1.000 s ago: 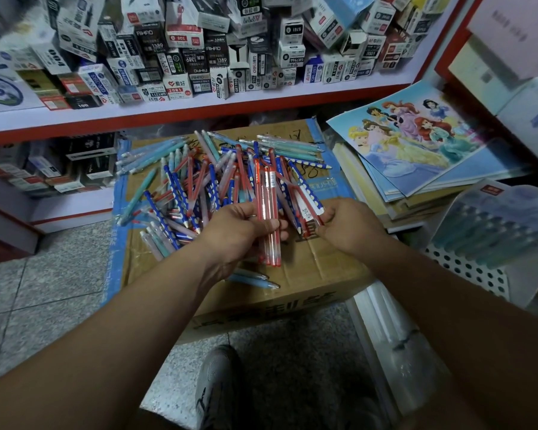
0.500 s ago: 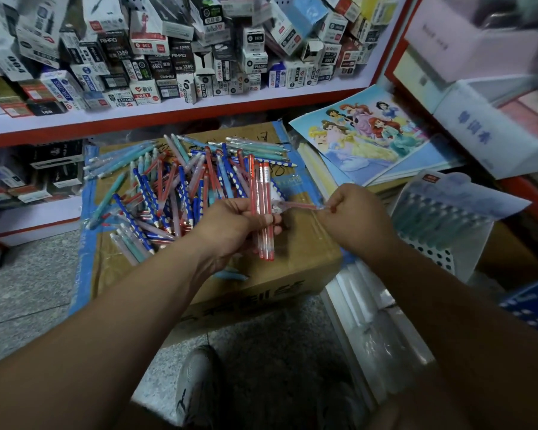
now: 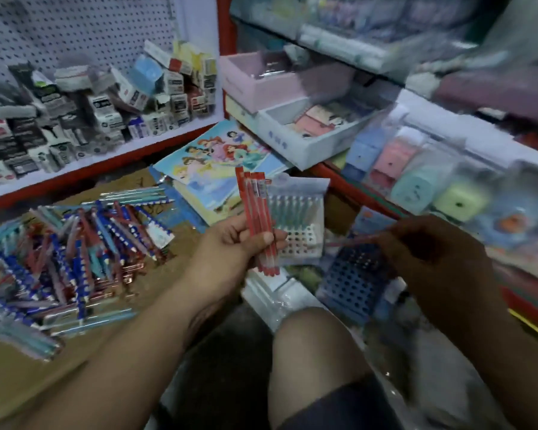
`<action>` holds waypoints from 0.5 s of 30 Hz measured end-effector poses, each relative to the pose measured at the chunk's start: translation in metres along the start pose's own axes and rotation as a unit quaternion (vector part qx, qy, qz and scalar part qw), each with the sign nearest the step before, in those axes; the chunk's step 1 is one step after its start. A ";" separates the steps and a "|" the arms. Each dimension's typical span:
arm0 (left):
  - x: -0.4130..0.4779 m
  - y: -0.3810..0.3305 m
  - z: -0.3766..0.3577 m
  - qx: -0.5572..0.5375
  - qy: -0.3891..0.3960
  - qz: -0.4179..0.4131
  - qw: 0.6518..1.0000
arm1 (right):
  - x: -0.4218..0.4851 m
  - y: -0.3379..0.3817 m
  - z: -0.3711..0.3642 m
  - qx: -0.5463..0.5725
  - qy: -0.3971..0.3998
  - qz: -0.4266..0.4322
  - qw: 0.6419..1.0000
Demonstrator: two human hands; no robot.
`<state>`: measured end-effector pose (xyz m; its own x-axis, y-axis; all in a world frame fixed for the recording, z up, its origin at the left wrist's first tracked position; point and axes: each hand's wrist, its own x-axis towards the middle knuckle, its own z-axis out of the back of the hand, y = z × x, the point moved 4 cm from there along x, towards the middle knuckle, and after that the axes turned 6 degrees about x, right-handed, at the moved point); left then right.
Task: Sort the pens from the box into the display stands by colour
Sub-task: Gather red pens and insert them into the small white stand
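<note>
The left hand (image 3: pixel 239 243) is gripping a bundle of red pens (image 3: pixel 257 212), fingers & thumb curling round the lower half. The pens are standing near-upright w/ tops leaning a little left. The right hand (image 3: pixel 432 246) is hovering well apart on the right, pinching a single pink pen (image 3: pixel 351 242) at its end. This pen is lying approx. level and pointing left, too blurred for detail. In this view it is crossing over the top of the blue stand (image 3: pixel 354 283), a perforated block w/ rows of round holes sitting low by the person's knee (image 3: pixel 311 352). Whether pen & stand are touching can't be told. Behind the red bundle a white stand (image 3: pixel 302 240) is holding a row of teal pens (image 3: pixel 292 204). The other pens are lying in a mixed heap (image 3: pixel 75 243) of blue-dotted, red & teal on top of the cardboard box (image 3: pixel 174 265) at left. A princess colouring book (image 3: pixel 212 156) is lying btwn the box & the shelving. Small cartons (image 3: pixel 106 113) are crowding the red-edged shelf at back left. A pink tray (image 3: pixel 258 85) & a white tray (image 3: pixel 292 141) are sitting at right, w/ pastel packs (image 3: pixel 416 181) further along.
</note>
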<state>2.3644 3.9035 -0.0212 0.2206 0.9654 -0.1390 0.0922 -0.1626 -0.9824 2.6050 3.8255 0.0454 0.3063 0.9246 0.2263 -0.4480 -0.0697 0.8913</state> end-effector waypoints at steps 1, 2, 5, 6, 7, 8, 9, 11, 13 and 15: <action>-0.002 -0.001 -0.023 0.007 0.025 -0.008 1.000 | -0.014 -0.004 0.026 0.004 -0.018 -0.015 1.000; -0.005 -0.001 -0.046 0.013 0.052 -0.013 0.998 | -0.028 -0.008 0.050 0.003 -0.033 -0.029 0.999; -0.014 0.007 -0.119 0.030 0.131 -0.005 0.991 | -0.070 -0.027 0.118 0.001 -0.108 -0.072 0.992; -0.017 0.009 -0.142 0.031 0.150 0.004 0.988 | -0.084 -0.033 0.136 -0.010 -0.130 -0.087 0.988; -0.020 0.014 -0.162 0.036 0.161 0.012 0.986 | -0.096 -0.041 0.148 -0.021 -0.144 -0.096 0.985; -0.025 0.020 -0.185 0.047 0.175 0.020 0.983 | -0.110 -0.050 0.164 -0.030 -0.160 -0.106 0.981; -0.027 0.029 -0.201 0.060 0.181 0.026 0.981 | -0.121 -0.057 0.174 -0.035 -0.175 -0.111 0.978; -0.033 0.048 -0.234 0.083 0.184 0.039 0.979 | -0.139 -0.070 0.193 -0.036 -0.203 -0.126 0.970; -0.041 0.066 -0.260 0.107 0.189 0.054 0.975 | -0.155 -0.086 0.209 -0.040 -0.238 -0.140 0.960; -0.047 0.083 -0.273 0.132 0.179 0.064 0.973 | -0.164 -0.103 0.215 -0.039 -0.257 -0.160 0.952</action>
<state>2.6272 3.7891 -0.0618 0.5424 0.8000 -0.2564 -0.2009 -0.1728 -0.9642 2.7810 3.6003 0.0010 0.7989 0.5876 0.1286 -0.3177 0.2308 0.9197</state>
